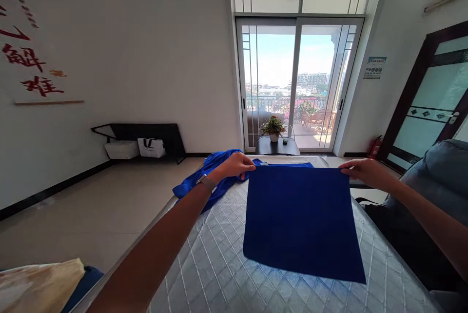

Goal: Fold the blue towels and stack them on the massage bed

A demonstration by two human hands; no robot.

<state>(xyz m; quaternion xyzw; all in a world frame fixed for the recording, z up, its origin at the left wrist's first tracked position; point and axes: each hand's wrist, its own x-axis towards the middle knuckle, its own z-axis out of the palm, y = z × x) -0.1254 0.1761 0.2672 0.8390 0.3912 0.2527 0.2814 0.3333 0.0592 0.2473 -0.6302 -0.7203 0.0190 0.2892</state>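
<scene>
A dark blue cloth [300, 220] hangs flat and nearly square between my hands, its lower edge over a silver quilted surface [212, 254]. My left hand [237, 164] pinches its upper left corner between thumb and fingers; a watch band circles that wrist. At the upper right corner, my right hand [360, 170] grips the cloth in the same way. Behind my left hand lies a crumpled heap of brighter blue fabric [190, 187] at the far left edge of the quilted surface. More blue fabric shows just beyond the cloth's top edge, partly hidden by it.
Past the far end, a small dark table [261, 146] bears a potted plant [274, 127] before sliding glass doors. A dark seat [446, 176] stands close on the right. A low black bench [149, 132] with a white bag [151, 148] is by the left wall.
</scene>
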